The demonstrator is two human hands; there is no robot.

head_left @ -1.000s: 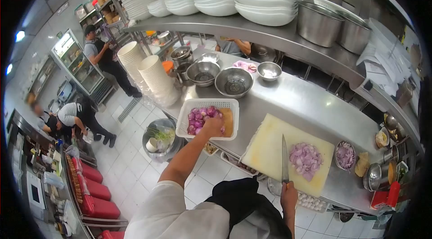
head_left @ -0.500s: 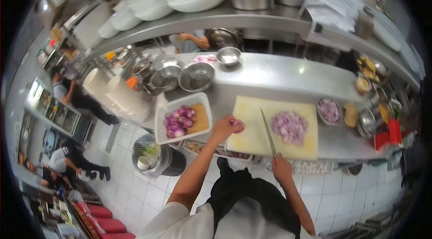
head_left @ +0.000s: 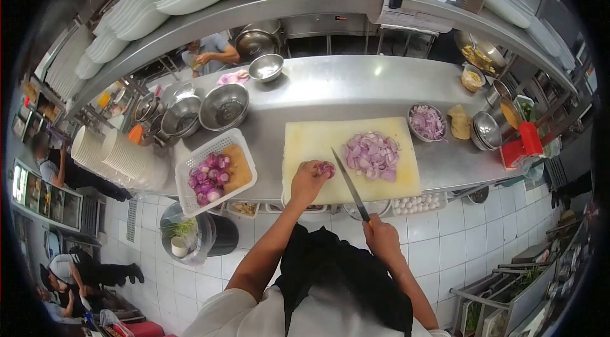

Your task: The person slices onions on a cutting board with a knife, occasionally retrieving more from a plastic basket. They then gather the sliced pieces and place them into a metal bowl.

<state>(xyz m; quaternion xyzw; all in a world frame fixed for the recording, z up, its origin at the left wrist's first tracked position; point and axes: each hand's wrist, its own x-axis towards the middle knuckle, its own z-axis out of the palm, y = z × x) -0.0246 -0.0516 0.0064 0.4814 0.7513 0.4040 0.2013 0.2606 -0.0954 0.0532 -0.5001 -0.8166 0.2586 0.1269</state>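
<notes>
My left hand (head_left: 307,183) is closed around a red onion (head_left: 326,169) over the left part of the pale cutting board (head_left: 305,140). A knife (head_left: 351,186) is gripped by its handle in my right hand (head_left: 382,236), at the board's front edge. Its blade points away from me, up between the onion and a pile of chopped red onion (head_left: 372,156) on the right half of the board. Left of the board, a white perforated basket (head_left: 184,194) holds several whole red onions (head_left: 208,178). How the held onion is cut is hidden by my fingers.
A steel bowl of sliced onion (head_left: 427,123) stands right of the board, beside a red container (head_left: 522,145). Steel bowls (head_left: 224,107) sit at back left. Overhead runs a shelf (head_left: 305,3) with stacked plates. A lined bin (head_left: 190,232) stands below. Co-workers (head_left: 206,54) are nearby.
My left hand has brought the onion from the board's left edge further in over the board. The knife's tip now points more to the left. The whole view has shifted.
</notes>
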